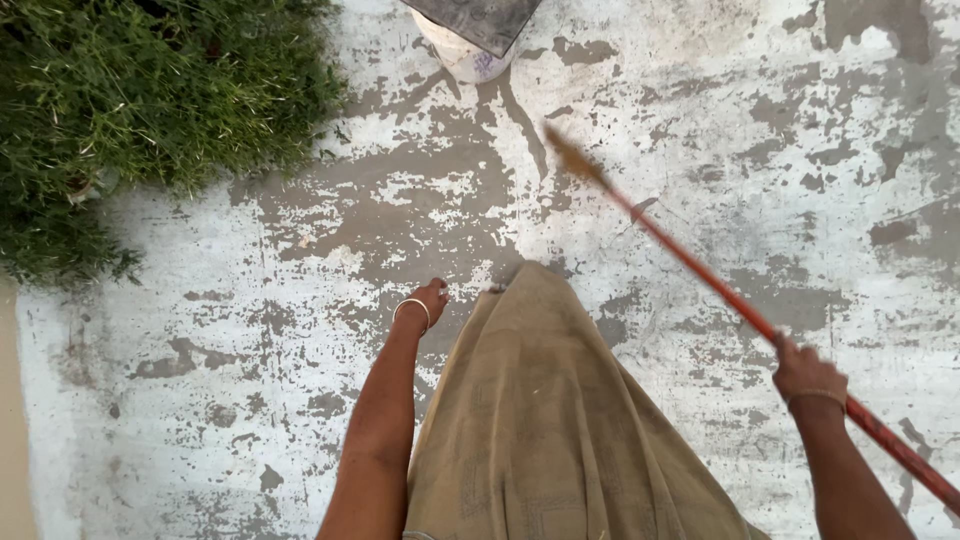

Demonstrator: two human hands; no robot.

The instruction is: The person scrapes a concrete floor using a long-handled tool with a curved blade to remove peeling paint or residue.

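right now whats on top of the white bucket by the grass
A dark flat slab lies across the white bucket, covering its mouth. Only the bucket's lower wall shows; its contents are hidden, and the slab runs out of frame.

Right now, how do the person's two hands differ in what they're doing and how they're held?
The right hand is closed around a red broom handle, while the left hand holds nothing. The right hand is raised out to the side, gripping the slanted stick; the left hand hangs down beside the tan garment, fingers loosely curled. Both wear a thin bangle at the wrist, and both are above the patchy painted floor.
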